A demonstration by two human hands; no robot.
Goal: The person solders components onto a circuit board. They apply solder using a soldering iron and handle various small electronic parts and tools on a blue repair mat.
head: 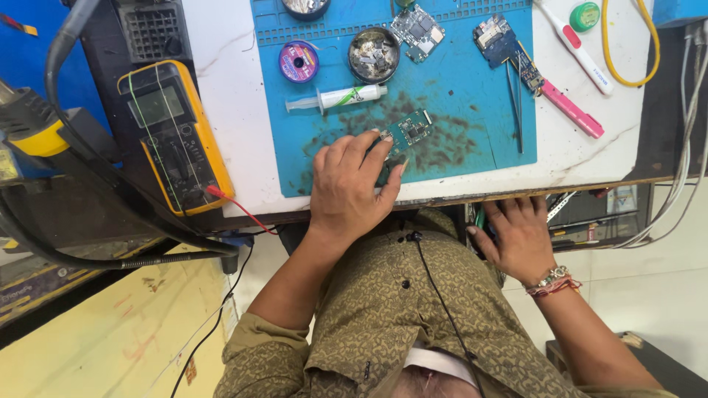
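Green circuit board (407,131) under left hand (346,188) fingers (383,158)

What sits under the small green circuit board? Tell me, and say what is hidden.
The green circuit board lies on the blue work mat, over dark smudges. The left hand holds its near end, hiding the mat and board portion beneath the fingers.
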